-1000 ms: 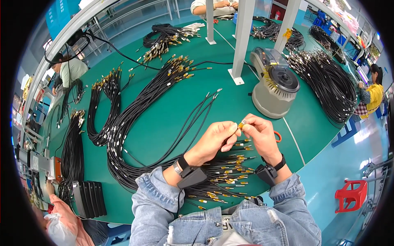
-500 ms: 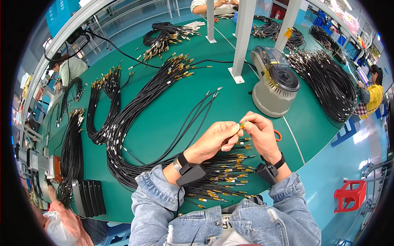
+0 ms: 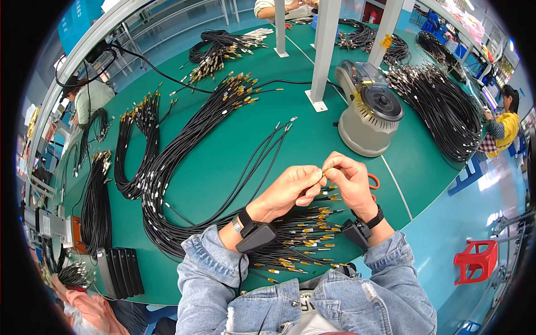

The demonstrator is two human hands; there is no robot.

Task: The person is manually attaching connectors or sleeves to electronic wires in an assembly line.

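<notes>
Both hands meet above the near part of the green table. My left hand (image 3: 295,185) is closed, thumb and finger pinching a black cable's end. Fingertip to fingertip with it, my right hand (image 3: 349,180) pinches the same end, where a small yellowish bit (image 3: 325,172) shows; the fingers cover most of it. Below my wrists lies a thick bundle of black cables (image 3: 293,237), their metal-tipped ends wrapped with yellow tape. It curves round to the left and back. Red-orange handles of a hand tool (image 3: 374,181) show beside my right hand.
A grey round tape dispenser (image 3: 368,125) stands beyond my right hand, near a white post (image 3: 322,61). More black cable bundles lie at the right (image 3: 441,111), back (image 3: 223,47) and left (image 3: 96,201). Black bins (image 3: 120,272) sit at front left. A red stool (image 3: 475,261) stands on the floor.
My hands stay together, with the fingers closed further over the cable end, so less yellow shows. The whole view has shifted slightly. At lower left another person's arm has moved beside a cable bundle.
</notes>
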